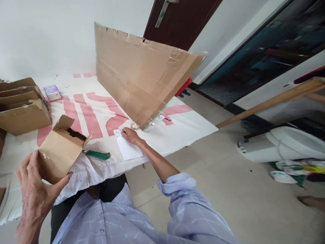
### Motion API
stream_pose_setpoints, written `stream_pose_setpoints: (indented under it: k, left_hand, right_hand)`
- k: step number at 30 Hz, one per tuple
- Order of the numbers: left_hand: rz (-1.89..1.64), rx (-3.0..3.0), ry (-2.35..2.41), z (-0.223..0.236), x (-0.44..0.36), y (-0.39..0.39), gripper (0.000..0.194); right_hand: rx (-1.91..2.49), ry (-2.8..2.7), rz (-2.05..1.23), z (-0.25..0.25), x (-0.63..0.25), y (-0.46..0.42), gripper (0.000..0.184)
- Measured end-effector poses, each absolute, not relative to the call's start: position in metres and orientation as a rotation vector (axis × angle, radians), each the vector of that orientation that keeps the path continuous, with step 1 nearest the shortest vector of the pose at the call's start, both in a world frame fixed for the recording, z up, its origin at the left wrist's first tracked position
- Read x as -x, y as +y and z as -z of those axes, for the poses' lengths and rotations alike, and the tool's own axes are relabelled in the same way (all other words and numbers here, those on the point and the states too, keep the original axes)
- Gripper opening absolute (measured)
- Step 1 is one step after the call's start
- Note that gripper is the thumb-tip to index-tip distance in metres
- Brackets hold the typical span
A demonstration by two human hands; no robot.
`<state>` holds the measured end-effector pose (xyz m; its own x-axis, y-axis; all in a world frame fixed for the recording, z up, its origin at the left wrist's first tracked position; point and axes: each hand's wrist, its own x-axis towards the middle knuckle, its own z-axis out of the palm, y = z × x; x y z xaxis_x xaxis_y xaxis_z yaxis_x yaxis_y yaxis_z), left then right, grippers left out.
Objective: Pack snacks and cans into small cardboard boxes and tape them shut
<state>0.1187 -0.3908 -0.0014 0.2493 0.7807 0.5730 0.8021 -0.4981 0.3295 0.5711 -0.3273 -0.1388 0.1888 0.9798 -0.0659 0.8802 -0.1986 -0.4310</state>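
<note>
My left hand [35,183] grips a small brown cardboard box [61,149], fingers on its left side and thumb along the near edge. The box is tilted, with its flaps raised at the far end and a dark opening between them; its contents are hard to make out. On the table my right hand [130,135] has its fingers curled closed at the top of a white sheet of paper [132,151] with small printed squares. Between the two hands lies a green-handled utility knife [98,155], partly behind the box.
A large cardboard panel [142,74] stands on the cloth-covered table [177,130]. At the left are several opened cardboard boxes [22,117] and a purple-white tissue pack [52,92]. A wooden pole [269,101] and a white bucket [291,144] are at the right.
</note>
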Motion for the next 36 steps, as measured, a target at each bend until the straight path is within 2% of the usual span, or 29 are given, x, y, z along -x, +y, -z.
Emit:
stream_pose_setpoints:
  k: [6,26,30,36]
  left_hand:
    - [1.082,2.439,-1.578,0.001,-0.120,-0.392,0.116]
    - [1.126,2.468,-1.578,0.003,-0.114,-0.396,0.109]
    - [1.144,2.458,-1.759,0.010,-0.095,-0.404,0.099]
    - [1.175,2.377,-2.276,0.034,-0.031,-0.414,0.119]
  right_hand:
    - [2.230,-1.768,-0.455,0.136,-0.566,-0.325,0.019]
    - [2.335,-1.821,-0.295,0.139,-0.552,-0.333,0.028]
    - [2.345,-1.864,-0.232,0.142,-0.545,-0.341,0.031]
    - [2.353,-1.940,-0.148,0.144,-0.534,-0.358,0.036]
